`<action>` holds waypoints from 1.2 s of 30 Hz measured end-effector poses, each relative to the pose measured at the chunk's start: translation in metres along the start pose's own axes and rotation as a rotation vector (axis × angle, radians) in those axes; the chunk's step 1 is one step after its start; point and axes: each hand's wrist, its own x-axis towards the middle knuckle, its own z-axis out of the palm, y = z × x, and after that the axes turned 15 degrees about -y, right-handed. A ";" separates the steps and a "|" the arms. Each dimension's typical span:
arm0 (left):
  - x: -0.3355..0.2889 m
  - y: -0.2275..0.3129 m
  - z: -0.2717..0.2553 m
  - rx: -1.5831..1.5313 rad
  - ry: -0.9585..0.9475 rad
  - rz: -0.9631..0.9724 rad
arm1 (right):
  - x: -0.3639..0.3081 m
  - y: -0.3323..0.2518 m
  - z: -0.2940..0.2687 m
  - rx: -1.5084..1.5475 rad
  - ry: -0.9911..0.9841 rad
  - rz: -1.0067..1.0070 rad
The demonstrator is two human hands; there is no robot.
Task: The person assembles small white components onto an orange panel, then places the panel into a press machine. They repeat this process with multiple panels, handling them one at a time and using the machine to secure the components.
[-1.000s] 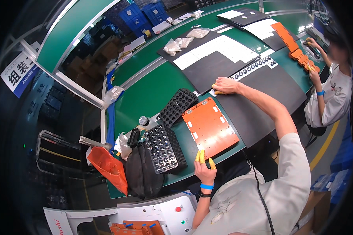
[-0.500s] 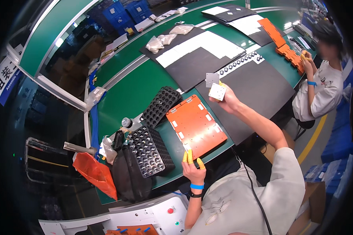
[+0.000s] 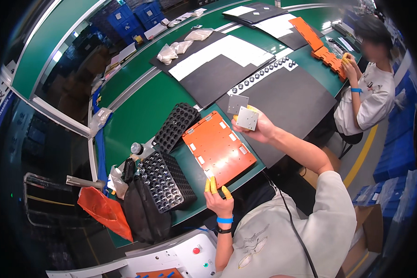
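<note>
My right hand (image 3: 262, 127), with yellow finger covers, is closed on two small square metal plates with holes. The nearer, lighter metal plate (image 3: 248, 118) partly overlaps the greyer metal plate (image 3: 237, 104) behind it. Both are held above the seam between the orange panel and the dark mat. The flat orange panel (image 3: 220, 150) lies on the green bench, with pale rectangular pieces along two sides and small holes in its face. At its near corner is my left hand (image 3: 218, 202), its yellow-covered fingers stretched and apart, with fingertips against the panel's edge.
Left of the panel are a black tray (image 3: 176, 126), a black rack of round cells (image 3: 164, 180), a clear bottle (image 3: 139, 148) and a black bag (image 3: 146, 211). A dark mat (image 3: 287, 106) carries a row of black rings (image 3: 259, 78). A co-worker (image 3: 368, 88) handles orange parts (image 3: 326, 58).
The whole view has shifted slightly. My right hand has lowered a little toward me with both plates. My left hand stays by the panel's near corner.
</note>
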 end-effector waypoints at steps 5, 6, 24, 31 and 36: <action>0.000 -0.001 0.001 -0.004 0.003 0.008 | -0.004 -0.007 0.022 -0.108 0.063 0.049; 0.000 0.000 0.000 -0.007 0.003 0.008 | -0.005 -0.007 0.021 -0.105 0.023 0.057; -0.001 0.003 -0.001 -0.026 -0.008 -0.013 | -0.021 -0.017 0.038 0.108 -0.018 0.085; -0.004 -0.001 -0.001 -0.021 -0.020 -0.030 | 0.003 -0.026 -0.006 -1.591 0.120 0.308; -0.003 0.002 -0.002 -0.014 -0.025 -0.020 | 0.024 -0.011 -0.081 -2.016 0.017 0.421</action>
